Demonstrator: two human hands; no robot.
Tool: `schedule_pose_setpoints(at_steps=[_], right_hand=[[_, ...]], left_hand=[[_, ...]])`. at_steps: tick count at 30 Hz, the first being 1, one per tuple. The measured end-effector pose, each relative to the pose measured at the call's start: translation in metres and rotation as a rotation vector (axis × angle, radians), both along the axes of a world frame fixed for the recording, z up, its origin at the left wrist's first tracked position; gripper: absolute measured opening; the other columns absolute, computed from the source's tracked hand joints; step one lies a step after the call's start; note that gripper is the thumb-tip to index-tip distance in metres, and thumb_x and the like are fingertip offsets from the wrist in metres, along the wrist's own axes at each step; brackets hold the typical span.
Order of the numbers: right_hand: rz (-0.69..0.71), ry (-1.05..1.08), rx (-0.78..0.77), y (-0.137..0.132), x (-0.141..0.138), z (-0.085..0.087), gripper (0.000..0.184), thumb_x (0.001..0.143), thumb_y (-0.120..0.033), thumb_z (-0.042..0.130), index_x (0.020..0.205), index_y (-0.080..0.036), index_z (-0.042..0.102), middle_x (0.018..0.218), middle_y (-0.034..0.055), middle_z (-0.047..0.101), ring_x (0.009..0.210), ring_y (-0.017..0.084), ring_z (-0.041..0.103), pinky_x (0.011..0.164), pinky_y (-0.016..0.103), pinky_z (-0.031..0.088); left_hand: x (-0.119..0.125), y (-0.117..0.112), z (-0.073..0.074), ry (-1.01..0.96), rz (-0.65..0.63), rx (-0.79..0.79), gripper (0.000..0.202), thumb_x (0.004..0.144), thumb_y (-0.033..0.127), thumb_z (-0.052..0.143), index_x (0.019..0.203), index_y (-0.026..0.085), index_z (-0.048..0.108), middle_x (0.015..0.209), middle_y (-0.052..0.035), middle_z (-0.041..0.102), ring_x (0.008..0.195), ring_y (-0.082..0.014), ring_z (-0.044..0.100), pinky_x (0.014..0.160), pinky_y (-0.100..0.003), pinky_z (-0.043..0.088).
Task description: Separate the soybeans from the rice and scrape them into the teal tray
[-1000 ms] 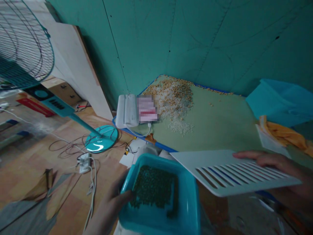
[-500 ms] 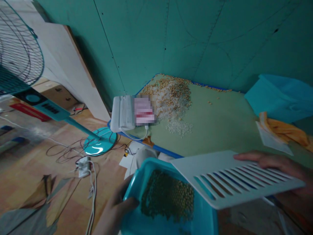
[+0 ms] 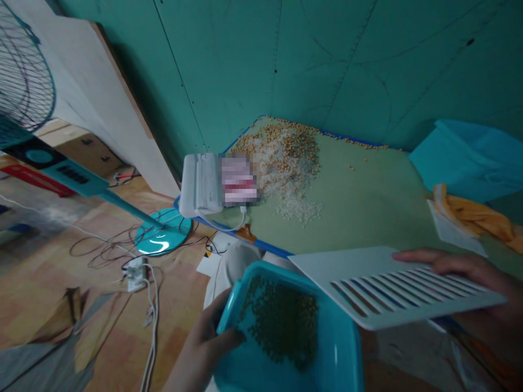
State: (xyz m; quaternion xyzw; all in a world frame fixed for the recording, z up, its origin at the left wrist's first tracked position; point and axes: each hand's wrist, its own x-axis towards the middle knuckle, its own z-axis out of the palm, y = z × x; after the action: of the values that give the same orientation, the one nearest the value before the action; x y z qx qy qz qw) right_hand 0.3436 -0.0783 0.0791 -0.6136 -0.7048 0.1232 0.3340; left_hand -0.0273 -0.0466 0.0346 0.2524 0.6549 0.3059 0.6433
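My left hand (image 3: 210, 340) grips the left rim of a blue plastic basin (image 3: 341, 354), its thumb over the edge. In the basin lies a dark heap of small greenish beans (image 3: 286, 321), somewhat blurred. My right hand (image 3: 461, 272) holds a flat white slotted plastic panel (image 3: 339, 267) by its right end, fingers on top. The panel is tilted and overhangs the basin's right rim; whether they touch I cannot tell. Beyond them, on a pale green table (image 3: 368, 201), a pile of yellow beans (image 3: 281, 139) is mixed with clear white granules (image 3: 300, 209).
A white device with a cable (image 3: 200, 185) stands at the table's left corner. A blue bag-like bin (image 3: 469, 158) and an orange cloth (image 3: 478, 218) lie at the right. The fan (image 3: 85, 179), a power strip (image 3: 137, 274) and loose cords occupy the floor on the left.
The beans in the basin have shifted and look more gathered. The basin has moved slightly to the right with my left hand, and the slotted panel sits slightly higher. The view has shifted slightly.
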Motion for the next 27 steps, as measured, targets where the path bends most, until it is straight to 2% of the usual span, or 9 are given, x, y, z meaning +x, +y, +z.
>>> schedule_pose_setpoints(at_steps=[2, 3, 5, 9, 12, 19, 24, 27], right_hand=[[0.095, -0.009, 0.01, 0.001, 0.002, -0.002, 0.017, 0.078, -0.044, 0.05, 0.088, -0.031, 0.048, 0.1, 0.0097, 0.067, 0.093, 0.026, 0.061, 0.071, 0.039, 0.049], [0.158, -0.008, 0.02, 0.001, 0.002, -0.003, 0.018, 0.078, -0.043, 0.05, 0.09, -0.03, 0.048, 0.102, 0.011, 0.066, 0.094, 0.026, 0.061, 0.071, 0.038, 0.05], [0.193, 0.003, 0.043, 0.002, 0.002, -0.003, 0.021, 0.078, -0.045, 0.05, 0.091, -0.028, 0.049, 0.101, 0.0115, 0.066, 0.094, 0.026, 0.061, 0.071, 0.037, 0.05], [0.169, 0.099, 0.048, 0.004, -0.001, -0.003, 0.02, 0.079, -0.044, 0.05, 0.09, -0.026, 0.05, 0.098, 0.0108, 0.066, 0.092, 0.026, 0.061, 0.072, 0.038, 0.05], [0.146, 0.146, 0.037, 0.005, -0.003, -0.003, 0.019, 0.08, -0.043, 0.049, 0.089, -0.026, 0.051, 0.096, 0.0102, 0.066, 0.092, 0.026, 0.061, 0.073, 0.039, 0.049], [0.123, 0.186, 0.03, 0.008, -0.003, -0.002, 0.021, 0.08, -0.045, 0.048, 0.087, -0.026, 0.053, 0.093, 0.0097, 0.066, 0.089, 0.024, 0.062, 0.072, 0.037, 0.05], [0.106, 0.229, 0.035, 0.011, -0.007, -0.002, 0.021, 0.08, -0.046, 0.048, 0.085, -0.027, 0.053, 0.089, 0.0081, 0.067, 0.089, 0.023, 0.062, 0.072, 0.034, 0.05], [0.115, 0.196, 0.045, 0.012, -0.008, 0.0, 0.019, 0.081, -0.045, 0.048, 0.085, -0.027, 0.053, 0.088, 0.0082, 0.067, 0.088, 0.023, 0.063, 0.072, 0.035, 0.051]], left_hand=[[0.005, -0.001, 0.0, -0.04, -0.04, -0.031, 0.051, 0.047, 0.011, 0.066, 0.097, 0.021, 0.065, 0.095, -0.0004, 0.072, 0.096, -0.0318, 0.059, 0.078, -0.035, 0.049], [0.006, -0.001, 0.001, -0.061, -0.035, -0.042, 0.051, 0.047, 0.011, 0.066, 0.097, 0.021, 0.065, 0.096, -0.0003, 0.072, 0.096, -0.0312, 0.059, 0.077, -0.034, 0.05], [0.006, 0.0, 0.002, -0.065, 0.005, -0.053, 0.052, 0.05, 0.012, 0.065, 0.102, 0.021, 0.061, 0.096, 0.0006, 0.072, 0.095, -0.0295, 0.06, 0.073, -0.032, 0.051], [-0.001, 0.005, 0.001, -0.04, 0.021, -0.025, 0.051, 0.053, 0.014, 0.065, 0.104, 0.022, 0.059, 0.087, 0.0032, 0.072, 0.086, -0.0258, 0.063, 0.064, -0.027, 0.052], [-0.003, 0.007, -0.002, -0.087, 0.015, -0.024, 0.054, 0.053, 0.013, 0.065, 0.106, 0.023, 0.057, 0.085, 0.0043, 0.072, 0.087, -0.0258, 0.062, 0.066, -0.027, 0.052], [0.003, 0.004, -0.007, -0.181, 0.052, -0.06, 0.06, 0.05, 0.016, 0.066, 0.109, 0.022, 0.054, 0.102, -0.0001, 0.069, 0.098, -0.029, 0.058, 0.072, -0.032, 0.052], [0.0, 0.002, -0.016, -0.167, 0.009, -0.03, 0.059, 0.052, 0.017, 0.066, 0.11, 0.023, 0.055, 0.107, 0.0, 0.067, 0.107, -0.0278, 0.054, 0.08, -0.029, 0.048], [-0.002, 0.002, -0.016, -0.108, -0.048, 0.028, 0.055, 0.053, 0.016, 0.066, 0.107, 0.023, 0.059, 0.113, 0.0012, 0.066, 0.111, -0.0271, 0.052, 0.086, -0.028, 0.045]])
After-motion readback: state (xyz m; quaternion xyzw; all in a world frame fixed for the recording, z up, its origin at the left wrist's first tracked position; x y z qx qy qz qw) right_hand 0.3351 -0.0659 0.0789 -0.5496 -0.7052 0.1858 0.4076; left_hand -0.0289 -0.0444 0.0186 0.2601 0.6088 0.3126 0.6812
